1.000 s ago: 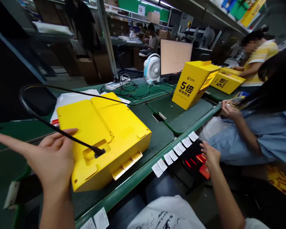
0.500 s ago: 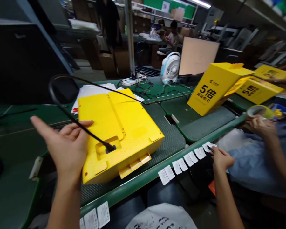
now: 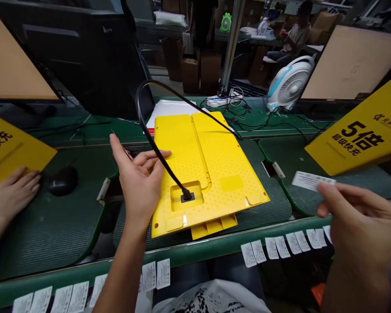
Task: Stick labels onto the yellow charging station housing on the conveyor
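Observation:
A yellow plastic case (image 3: 179, 152) lies back side up on the green mat. A black power cable (image 3: 146, 126) is plugged into its recessed socket. My left hand (image 3: 141, 182) rests against the case's left edge, thumb raised and fingers apart. A small red and dark thing shows behind that hand, too hidden to name. To the right of the case, my right hand (image 3: 361, 221) pinches a small white printed label (image 3: 313, 180) between thumb and fingers, above the mat. More white labels (image 3: 276, 247) hang in a row along the table's front edge.
Yellow boxes (image 3: 361, 134) with black print stand at both sides. Another person's hand (image 3: 16, 187) is at the left box, near a black mouse (image 3: 63, 180). Behind are a white-blue fan (image 3: 289, 87), a monitor (image 3: 355, 65), white papers (image 3: 169, 108) and a power strip (image 3: 217, 101).
My right hand has lifted from the table's front edge with a label in it. My view has turned left, and my left hand stays at the case.

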Available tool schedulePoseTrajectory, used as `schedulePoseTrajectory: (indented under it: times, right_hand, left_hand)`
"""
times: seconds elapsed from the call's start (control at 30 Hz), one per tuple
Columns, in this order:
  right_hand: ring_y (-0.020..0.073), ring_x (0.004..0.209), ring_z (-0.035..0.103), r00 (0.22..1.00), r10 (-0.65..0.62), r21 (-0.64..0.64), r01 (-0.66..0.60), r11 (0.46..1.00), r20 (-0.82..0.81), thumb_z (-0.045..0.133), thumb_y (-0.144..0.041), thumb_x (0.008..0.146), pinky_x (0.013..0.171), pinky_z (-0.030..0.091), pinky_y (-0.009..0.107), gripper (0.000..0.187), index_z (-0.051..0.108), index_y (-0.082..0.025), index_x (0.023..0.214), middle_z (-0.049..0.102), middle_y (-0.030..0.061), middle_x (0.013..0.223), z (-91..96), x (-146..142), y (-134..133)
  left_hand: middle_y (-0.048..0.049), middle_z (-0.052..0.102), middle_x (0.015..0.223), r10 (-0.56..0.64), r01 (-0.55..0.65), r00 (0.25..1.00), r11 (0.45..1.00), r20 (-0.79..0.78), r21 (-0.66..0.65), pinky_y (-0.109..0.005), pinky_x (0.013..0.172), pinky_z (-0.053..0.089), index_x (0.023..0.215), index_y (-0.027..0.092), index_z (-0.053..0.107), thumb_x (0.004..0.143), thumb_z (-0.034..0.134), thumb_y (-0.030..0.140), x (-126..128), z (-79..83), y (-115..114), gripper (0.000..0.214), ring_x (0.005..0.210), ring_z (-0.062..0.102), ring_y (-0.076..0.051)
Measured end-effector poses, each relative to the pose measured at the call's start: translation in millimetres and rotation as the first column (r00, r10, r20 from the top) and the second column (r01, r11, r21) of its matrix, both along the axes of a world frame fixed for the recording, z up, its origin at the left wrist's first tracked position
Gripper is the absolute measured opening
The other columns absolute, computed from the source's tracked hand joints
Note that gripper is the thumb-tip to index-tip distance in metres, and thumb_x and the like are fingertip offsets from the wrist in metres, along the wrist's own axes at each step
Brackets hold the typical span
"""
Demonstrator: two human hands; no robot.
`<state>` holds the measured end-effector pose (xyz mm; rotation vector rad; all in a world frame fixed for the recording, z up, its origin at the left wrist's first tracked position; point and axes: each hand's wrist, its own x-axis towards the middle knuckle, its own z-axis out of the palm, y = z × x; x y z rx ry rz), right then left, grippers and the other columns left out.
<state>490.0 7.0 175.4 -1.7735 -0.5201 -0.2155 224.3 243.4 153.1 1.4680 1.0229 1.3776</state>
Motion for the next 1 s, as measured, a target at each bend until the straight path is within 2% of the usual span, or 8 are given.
schedulePoseTrajectory:
  times: [0.07, 0.13, 0.23, 0.4, 0.5, 0.73, 0.9, 1.0]
  right_hand:
    - [0.0122, 0.042, 0.055, 0.992, 0.118, 0.024, -0.119, 0.993, 0.041, 0.091, -0.024, 0.076, 0.036, 0.035, 0.020, 0.013, 0.083, -0.018, 0.084, 0.066, 0.0033, 0.058, 17.6, -26.7, 30.0]
    - [0.0111, 0.043, 0.058, 0.972, 0.228, 0.032, -0.230, 0.973, 0.054, 0.090, -0.020, 0.077, 0.040, 0.044, 0.016, 0.009, 0.083, -0.019, 0.083, 0.067, 0.0018, 0.057, 24.4, -44.9, 50.0]
    - [0.0129, 0.047, 0.065, 0.923, 0.385, 0.019, -0.385, 0.923, 0.019, 0.089, -0.019, 0.079, 0.049, 0.058, 0.016, 0.008, 0.084, -0.020, 0.085, 0.070, 0.0011, 0.062, 22.1, -58.2, 64.9]
    - [0.0147, 0.047, 0.067, 0.830, 0.540, 0.003, -0.545, 0.839, -0.137, 0.092, -0.024, 0.077, 0.048, 0.062, 0.017, 0.015, 0.084, -0.020, 0.089, 0.073, 0.0022, 0.066, 11.1, -61.8, 73.6]
    - [0.0128, 0.049, 0.066, 0.832, 0.532, -0.045, -0.545, 0.838, -0.158, 0.091, -0.024, 0.078, 0.048, 0.059, 0.014, 0.012, 0.084, -0.021, 0.087, 0.072, 0.0013, 0.067, 8.4, -63.3, 75.4]
    - [0.0089, 0.051, 0.061, 0.853, 0.518, -0.112, -0.521, 0.846, -0.061, 0.089, -0.025, 0.081, 0.048, 0.054, 0.011, 0.008, 0.082, -0.025, 0.083, 0.071, -0.0028, 0.069, 6.7, -72.0, 76.1]
    - [0.0086, 0.047, 0.058, 0.852, 0.516, -0.129, -0.523, 0.843, -0.087, 0.089, -0.027, 0.082, 0.043, 0.049, 0.012, 0.007, 0.082, -0.024, 0.084, 0.069, -0.0021, 0.065, 4.1, -70.1, 76.1]
    - [0.0095, 0.048, 0.057, 0.853, 0.514, -0.121, -0.522, 0.844, -0.093, 0.089, -0.027, 0.081, 0.043, 0.048, 0.014, 0.007, 0.083, -0.024, 0.084, 0.069, -0.0013, 0.067, 2.9, -69.9, 76.2]
  left_hand:
    - [-0.0022, 0.077, 0.100, 0.005, -0.005, 1.000, 1.000, 0.007, 0.012, -0.033, 0.097, 0.059, 0.169, 0.018, -0.002, 0.081, 0.071, 0.018, 0.5, -0.8, 0.5, 0.114, 0.099, 0.076, -0.020]
    - [-0.0018, 0.077, 0.099, 0.007, -0.007, 1.000, 1.000, 0.006, 0.012, -0.034, 0.098, 0.060, 0.169, 0.019, -0.001, 0.081, 0.071, 0.018, 0.4, -1.4, 0.6, 0.113, 0.098, 0.076, -0.020]
    - [-0.0019, 0.077, 0.100, 0.010, -0.010, 1.000, 1.000, -0.009, 0.004, -0.035, 0.100, 0.059, 0.169, 0.020, -0.001, 0.083, 0.071, 0.020, -0.4, -1.7, -0.1, 0.113, 0.099, 0.076, -0.020]
    - [-0.0024, 0.076, 0.102, 0.013, -0.013, 1.000, 1.000, -0.025, 0.009, -0.035, 0.101, 0.059, 0.169, 0.019, -0.003, 0.083, 0.070, 0.020, -0.7, -1.5, -1.9, 0.113, 0.101, 0.076, -0.020]
    - [-0.0027, 0.075, 0.102, 0.011, -0.010, 1.000, 1.000, -0.021, 0.003, -0.037, 0.103, 0.060, 0.169, 0.020, -0.001, 0.084, 0.069, 0.019, -0.3, -1.3, -2.7, 0.111, 0.103, 0.076, -0.021]
    - [-0.0020, 0.074, 0.102, 0.010, -0.010, 1.000, 0.999, -0.023, 0.036, -0.046, 0.106, 0.060, 0.169, 0.027, 0.003, 0.085, 0.068, 0.018, -0.8, -4.8, -1.7, 0.106, 0.105, 0.076, -0.023]
    - [-0.0009, 0.074, 0.100, 0.007, -0.005, 0.999, 0.998, -0.037, 0.067, -0.044, 0.106, 0.061, 0.169, 0.028, 0.005, 0.086, 0.067, 0.017, -0.8, -7.4, -0.5, 0.104, 0.103, 0.076, -0.022]
    - [0.0018, 0.074, 0.098, -0.004, 0.006, 1.000, 0.996, -0.022, 0.084, -0.042, 0.104, 0.062, 0.168, 0.033, 0.009, 0.087, 0.065, 0.014, -0.3, -7.1, -0.8, 0.101, 0.102, 0.076, -0.020]
